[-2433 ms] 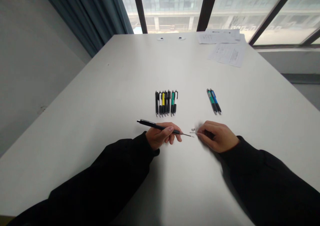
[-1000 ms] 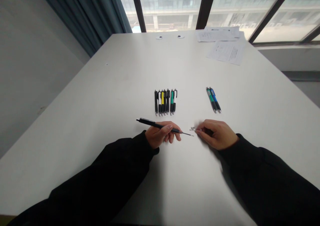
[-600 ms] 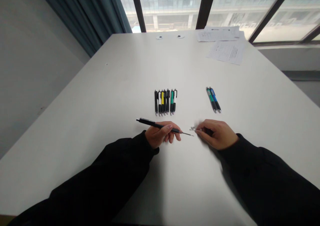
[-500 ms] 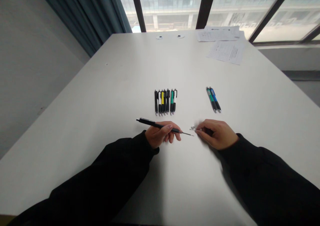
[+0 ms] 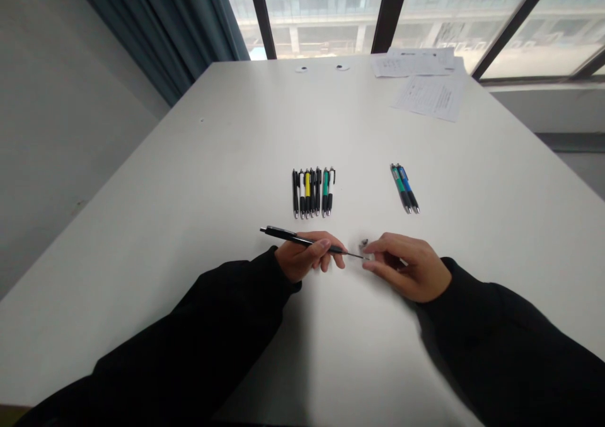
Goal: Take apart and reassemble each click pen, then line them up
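Observation:
My left hand (image 5: 309, 254) is closed around a black click pen (image 5: 286, 233), which slants down to the right. From the pen's front end a thin refill (image 5: 354, 255) sticks out bare, with no tip cone over it. My right hand (image 5: 406, 264) has thumb and forefinger pinched at the refill's point. Something small and pale shows between those fingertips, too small to name. Just beyond them a small silvery, dark-marked piece (image 5: 363, 244) lies on the table.
A row of several pens (image 5: 307, 193) in black, white, yellow and green lies past my left hand. Two more pens, one green (image 5: 401, 187) and one blue (image 5: 408, 187), lie farther right. Printed papers (image 5: 428, 93) rest at the white table's (image 5: 236, 162) far edge, by the window.
My right hand has come nearer and slightly left, from beside the small piece on the table to the refill's point. My left hand and the pen have barely shifted.

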Demonstrator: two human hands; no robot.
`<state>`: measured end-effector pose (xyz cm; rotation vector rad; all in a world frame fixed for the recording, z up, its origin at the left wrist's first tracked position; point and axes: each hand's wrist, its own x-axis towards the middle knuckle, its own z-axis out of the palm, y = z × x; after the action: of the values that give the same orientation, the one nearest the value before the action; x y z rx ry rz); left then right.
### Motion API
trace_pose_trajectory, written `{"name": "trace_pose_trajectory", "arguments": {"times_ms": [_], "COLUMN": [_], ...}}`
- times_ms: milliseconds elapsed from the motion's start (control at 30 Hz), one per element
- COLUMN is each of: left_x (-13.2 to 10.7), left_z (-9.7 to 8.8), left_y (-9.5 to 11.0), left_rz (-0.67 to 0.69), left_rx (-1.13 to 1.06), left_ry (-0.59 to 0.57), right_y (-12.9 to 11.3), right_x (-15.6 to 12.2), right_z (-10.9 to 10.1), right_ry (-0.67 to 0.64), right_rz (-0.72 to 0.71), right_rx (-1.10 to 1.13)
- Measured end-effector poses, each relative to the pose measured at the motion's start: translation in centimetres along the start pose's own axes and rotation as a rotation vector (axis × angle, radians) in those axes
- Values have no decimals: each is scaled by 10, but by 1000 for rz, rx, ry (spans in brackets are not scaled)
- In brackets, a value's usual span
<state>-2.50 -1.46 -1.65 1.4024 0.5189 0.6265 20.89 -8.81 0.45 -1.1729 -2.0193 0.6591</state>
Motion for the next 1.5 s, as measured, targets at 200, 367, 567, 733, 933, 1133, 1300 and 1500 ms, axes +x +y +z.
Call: {"name": "trace_pose_trajectory", "arguments": {"times_ms": [200,367,567,733,933,1133,1300,1500], "left_x": [-1,0,2,2,2,2,1,-1], "left_z": [0,-9,-11,-8,-9,-7,-6,-8], "left_y": [0,-3,-3,0,-1,2,3,-2], "left_rz": [0,51,-4,-13,-44,-19,16,40], "left_rx": [19,-8,-22,-25,27,27,33,49], "left_ry": [31,354,370,322,300,308,294,257], "right_y": [2,22,35,33,31,33,33,35], "right_x": [0,-5,-9,-9,-7,-7,-7,-7], "right_z": [-7,-31,-33,-30,-29,-28,-29,-28], "right_ry": [-10,-29,-154,-152,-154,-155,-157,-141], "right_rz": [4,61,80,98,89,96,111,101], "right_rx": [-3,-111,-280,-300,-317,-337,-337,-339]}}
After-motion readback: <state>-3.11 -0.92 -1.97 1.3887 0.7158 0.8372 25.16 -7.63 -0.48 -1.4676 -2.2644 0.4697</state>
